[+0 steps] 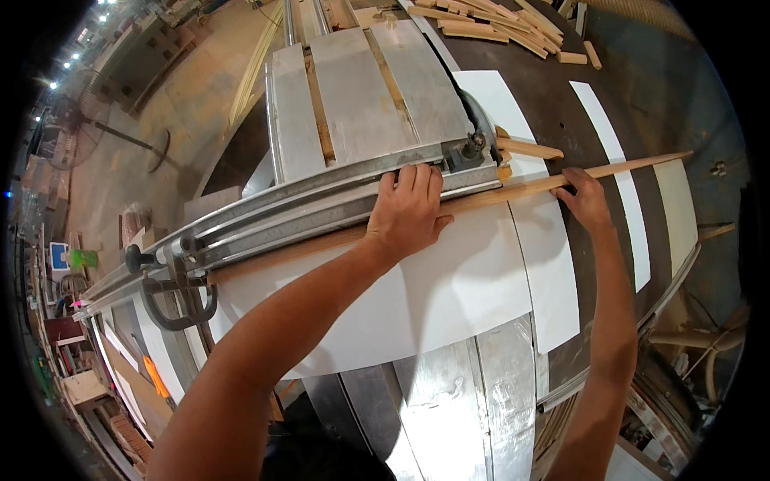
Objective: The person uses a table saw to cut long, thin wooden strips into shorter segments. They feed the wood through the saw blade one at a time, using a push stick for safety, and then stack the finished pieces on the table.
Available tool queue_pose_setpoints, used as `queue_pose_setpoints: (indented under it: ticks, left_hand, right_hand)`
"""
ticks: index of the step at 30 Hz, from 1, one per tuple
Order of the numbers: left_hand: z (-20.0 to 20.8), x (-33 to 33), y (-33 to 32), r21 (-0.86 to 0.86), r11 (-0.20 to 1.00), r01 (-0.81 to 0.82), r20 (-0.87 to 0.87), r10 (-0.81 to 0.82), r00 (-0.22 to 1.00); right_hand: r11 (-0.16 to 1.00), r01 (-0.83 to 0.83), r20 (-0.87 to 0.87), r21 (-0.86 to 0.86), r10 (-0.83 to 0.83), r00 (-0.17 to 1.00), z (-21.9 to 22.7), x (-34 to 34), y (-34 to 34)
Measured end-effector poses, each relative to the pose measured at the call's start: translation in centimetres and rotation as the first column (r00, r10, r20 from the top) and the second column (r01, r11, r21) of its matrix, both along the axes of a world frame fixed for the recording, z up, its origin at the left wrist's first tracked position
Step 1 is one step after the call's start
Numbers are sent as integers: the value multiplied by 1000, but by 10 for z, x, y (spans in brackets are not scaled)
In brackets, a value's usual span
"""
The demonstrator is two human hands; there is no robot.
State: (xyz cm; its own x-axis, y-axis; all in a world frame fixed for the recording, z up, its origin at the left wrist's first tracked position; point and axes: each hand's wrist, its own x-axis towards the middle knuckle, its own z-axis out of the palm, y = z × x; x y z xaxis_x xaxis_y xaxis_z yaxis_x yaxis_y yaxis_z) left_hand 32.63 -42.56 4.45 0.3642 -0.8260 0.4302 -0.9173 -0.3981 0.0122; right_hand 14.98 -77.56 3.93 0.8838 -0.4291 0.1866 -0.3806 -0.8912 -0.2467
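Note:
A long, narrow wooden strip point(529, 187) lies along the near side of a metal fence point(305, 212) on a saw table point(361, 88). My left hand point(407, 207) is closed over the fence, fingers curled on its top and thumb against the strip. Farther right, my right hand point(584, 196) pinches the strip between thumb and fingers. Past it, the strip's end tapers out over the dark side table. Just beyond the strip, near the fence's right end, lies a short wooden piece point(529, 148). White sheets point(385, 313) cover the table under my arms.
A metal clamp point(180, 301) grips the fence's left end. A dark knob fitting point(469, 152) sits at its right end. Several cut wood pieces point(501, 24) are piled at the far right. A standing fan point(72, 120) is at the left, an orange-handled tool point(156, 377) lower left.

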Motion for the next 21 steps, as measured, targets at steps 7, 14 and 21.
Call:
queue_pose_setpoints:
  ticks: [7,14,21]
  left_hand:
    - [0,-1,2,9,1000,-6,27,6,1000]
    - [2,0,1,12,1000,-2,23,2,1000]
    - [0,-2,2,0,1000,3,19,-3,1000]
  right_hand:
    - [1000,18,3,17,-18,1000,1,0,6]
    - [999,36,-27,-11,-36,999,-2,1,3]
    - [999,50,-37,-15,-51,998,2,2,7]
